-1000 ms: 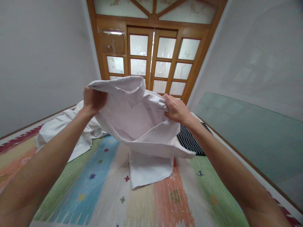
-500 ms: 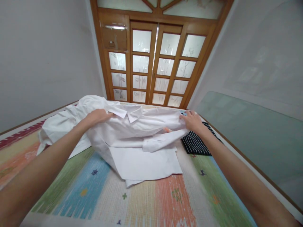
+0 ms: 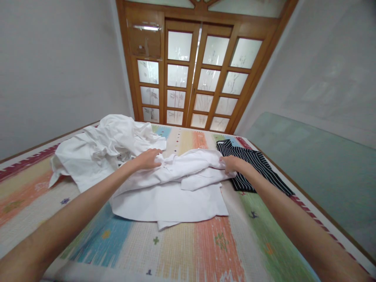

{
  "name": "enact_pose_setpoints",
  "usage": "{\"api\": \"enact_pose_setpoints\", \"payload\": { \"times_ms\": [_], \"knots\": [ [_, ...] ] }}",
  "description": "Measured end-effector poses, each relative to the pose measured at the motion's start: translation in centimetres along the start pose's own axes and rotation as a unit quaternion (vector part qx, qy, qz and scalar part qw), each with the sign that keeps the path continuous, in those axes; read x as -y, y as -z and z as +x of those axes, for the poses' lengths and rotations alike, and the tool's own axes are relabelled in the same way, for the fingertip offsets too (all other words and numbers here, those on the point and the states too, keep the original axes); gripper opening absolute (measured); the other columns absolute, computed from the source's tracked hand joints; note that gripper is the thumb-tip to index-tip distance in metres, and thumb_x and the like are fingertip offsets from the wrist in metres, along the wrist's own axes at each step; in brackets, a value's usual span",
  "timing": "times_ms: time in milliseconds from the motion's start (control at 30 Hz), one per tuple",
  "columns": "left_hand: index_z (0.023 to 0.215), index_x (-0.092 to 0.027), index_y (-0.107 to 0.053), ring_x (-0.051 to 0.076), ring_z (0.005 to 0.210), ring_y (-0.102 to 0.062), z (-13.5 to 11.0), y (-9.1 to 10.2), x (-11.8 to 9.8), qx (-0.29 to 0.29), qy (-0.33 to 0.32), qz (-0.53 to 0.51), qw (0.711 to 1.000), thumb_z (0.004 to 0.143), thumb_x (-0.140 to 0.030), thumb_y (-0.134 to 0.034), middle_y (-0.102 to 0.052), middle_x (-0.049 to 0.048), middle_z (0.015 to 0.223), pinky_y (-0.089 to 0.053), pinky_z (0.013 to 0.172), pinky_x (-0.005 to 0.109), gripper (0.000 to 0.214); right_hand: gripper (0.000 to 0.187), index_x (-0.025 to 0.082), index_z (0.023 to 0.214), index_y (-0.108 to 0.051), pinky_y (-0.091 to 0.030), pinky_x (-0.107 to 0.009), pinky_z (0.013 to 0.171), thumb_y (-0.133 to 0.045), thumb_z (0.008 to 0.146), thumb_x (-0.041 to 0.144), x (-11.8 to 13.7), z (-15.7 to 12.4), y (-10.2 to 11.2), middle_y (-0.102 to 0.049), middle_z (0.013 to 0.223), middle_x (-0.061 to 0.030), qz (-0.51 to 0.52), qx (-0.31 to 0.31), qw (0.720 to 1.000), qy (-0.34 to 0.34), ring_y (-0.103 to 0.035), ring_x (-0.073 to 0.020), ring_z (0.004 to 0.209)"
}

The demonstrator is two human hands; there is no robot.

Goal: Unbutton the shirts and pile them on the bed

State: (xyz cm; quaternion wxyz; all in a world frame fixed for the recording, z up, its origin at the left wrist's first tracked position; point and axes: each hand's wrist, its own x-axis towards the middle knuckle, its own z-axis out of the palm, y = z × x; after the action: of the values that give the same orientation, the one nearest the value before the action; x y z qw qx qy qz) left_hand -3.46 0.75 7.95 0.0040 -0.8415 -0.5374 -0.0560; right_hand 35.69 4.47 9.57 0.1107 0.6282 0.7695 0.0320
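Note:
A white collared shirt (image 3: 176, 203) lies bunched and partly folded over itself on the patterned bed cover. At its upper left edge is my left hand (image 3: 148, 159), thumb and fingers apart around the collar area, with no cloth plainly gripped. My right hand (image 3: 230, 163) pinches the shirt's right end, where a folded sleeve (image 3: 199, 179) lies across the body. A second white garment (image 3: 96, 149) lies crumpled just beyond my left forearm. Black striped clothing (image 3: 252, 162) lies flat beside my right hand, partly covered by that hand and forearm.
The multicoloured cover (image 3: 176, 250) spreads over the bed. A pale green headboard-like panel (image 3: 311, 160) runs along the right side. Wood-framed glass doors (image 3: 188, 74) stand beyond the far edge, between plain walls.
The shirt's raised upper part has come down toward me and lies lower and flatter. My left hand has moved right and nearer, and its grip has loosened. My right hand has lowered slightly.

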Motion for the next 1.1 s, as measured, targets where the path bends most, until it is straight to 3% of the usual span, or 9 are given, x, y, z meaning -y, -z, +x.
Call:
{"api": "enact_pose_setpoints", "payload": {
  "times_ms": [167, 300, 400, 500, 600, 700, 800, 900, 1100],
  "knots": [
    [0.127, -0.012, -0.054, 0.032, 0.122, -0.050, 1.3, -2.7, -0.3, 0.002, -0.004, -0.029, 1.000, 0.073, -0.030, -0.064, -0.056, 0.0178, 0.131, -0.038, 0.104, 0.040, 0.058, 0.039, 0.006, 0.117, -0.064, -0.045, -0.032, 0.083, -0.053, 0.080, 0.004, -0.5, -0.7, 0.2, -0.065, 0.110, -0.0217, -0.043, -0.024, 0.998, -0.035, -0.062, -0.0281, 0.103],
    [0.135, -0.008, -0.046, 0.031, 0.125, -0.048, 1.4, -3.9, -0.5, -0.042, 0.014, -0.076, 0.996, 0.067, -0.025, -0.067, -0.050, 0.0202, 0.136, -0.037, 0.105, 0.038, 0.073, 0.036, 0.006, 0.112, -0.066, -0.041, -0.038, 0.086, -0.046, 0.082, 0.004, -2.0, -1.7, 0.8, -0.060, 0.113, -0.0234, -0.063, -0.173, 0.981, -0.061, -0.055, -0.0317, 0.106],
    [0.135, -0.007, -0.047, 0.029, 0.113, -0.057, 1.5, -4.1, -0.2, -0.046, 0.028, -0.113, 0.992, 0.065, -0.026, -0.067, -0.060, 0.0175, 0.123, -0.043, 0.097, 0.035, 0.076, 0.031, 0.012, 0.103, -0.071, -0.039, -0.040, 0.083, -0.050, 0.080, 0.010, -1.7, -1.8, 1.1, -0.059, 0.118, -0.0197, -0.037, -0.274, 0.959, -0.067, -0.050, -0.0340, 0.106],
    [0.125, -0.011, -0.058, 0.026, 0.094, -0.064, 1.6, -4.0, 0.1, -0.025, 0.037, -0.144, 0.989, 0.065, -0.030, -0.065, -0.069, 0.0109, 0.103, -0.047, 0.085, 0.031, 0.063, 0.025, 0.014, 0.095, -0.072, -0.038, -0.039, 0.083, -0.053, 0.079, 0.013, 1.0, -1.5, 1.2, -0.062, 0.111, -0.0156, 0.027, -0.309, 0.951, -0.018, -0.050, -0.0309, 0.102],
    [0.101, -0.013, -0.070, 0.023, 0.080, -0.064, 1.6, -3.9, 0.1, -0.025, 0.034, -0.163, 0.986, 0.064, -0.031, -0.064, -0.071, 0.0074, 0.088, -0.046, 0.073, 0.027, 0.041, 0.018, 0.014, 0.083, -0.071, -0.038, -0.036, 0.085, -0.054, 0.079, 0.014, 5.5, -1.3, 1.2, -0.066, 0.091, -0.0114, 0.121, -0.291, 0.943, 0.104, -0.054, -0.0249, 0.092],
    [0.079, -0.016, -0.071, 0.020, 0.073, -0.060, 1.3, -4.0, -0.1, -0.035, 0.032, -0.162, 0.986, 0.066, -0.032, -0.061, -0.069, 0.0047, 0.075, -0.043, 0.068, 0.026, 0.023, 0.014, 0.016, 0.080, -0.069, -0.040, -0.031, 0.081, -0.056, 0.077, 0.013, 10.5, -1.4, 1.1, -0.065, 0.082, -0.0079, 0.202, -0.264, 0.916, 0.222, -0.055, -0.0211, 0.086],
    [0.071, -0.017, -0.069, 0.019, 0.072, -0.056, 0.8, -4.1, -0.4, -0.078, 0.028, -0.172, 0.982, 0.068, -0.036, -0.061, -0.065, 0.0023, 0.068, -0.042, 0.069, 0.026, 0.021, 0.011, 0.016, 0.085, -0.068, -0.040, -0.029, 0.076, -0.059, 0.078, 0.015, 14.8, -1.5, 0.8, -0.064, 0.080, -0.0059, 0.235, -0.242, 0.897, 0.287, -0.056, -0.0191, 0.081],
    [0.077, -0.017, -0.069, 0.019, 0.074, -0.056, 0.0, -4.0, -0.8, -0.138, 0.035, -0.250, 0.958, 0.070, -0.042, -0.061, -0.065, 0.0018, 0.072, -0.043, 0.069, 0.027, 0.028, 0.010, 0.016, 0.087, -0.067, -0.040, -0.027, 0.074, -0.061, 0.079, 0.017, 18.0, -1.1, 0.2, -0.064, 0.082, -0.0053, 0.250, -0.227, 0.889, 0.310, -0.056, -0.0177, 0.079],
    [0.088, -0.015, -0.072, 0.017, 0.073, -0.058, -1.7, -3.8, -1.3, -0.130, 0.024, -0.468, 0.874, 0.074, -0.045, -0.057, -0.070, 0.0035, 0.082, -0.044, 0.066, 0.025, 0.036, 0.015, 0.015, 0.088, -0.064, -0.039, -0.026, 0.069, -0.062, 0.085, 0.029, 20.4, 0.2, -1.2, -0.067, 0.084, -0.0065, 0.291, -0.241, 0.890, 0.256, -0.057, -0.0160, 0.074]
  ]
}}
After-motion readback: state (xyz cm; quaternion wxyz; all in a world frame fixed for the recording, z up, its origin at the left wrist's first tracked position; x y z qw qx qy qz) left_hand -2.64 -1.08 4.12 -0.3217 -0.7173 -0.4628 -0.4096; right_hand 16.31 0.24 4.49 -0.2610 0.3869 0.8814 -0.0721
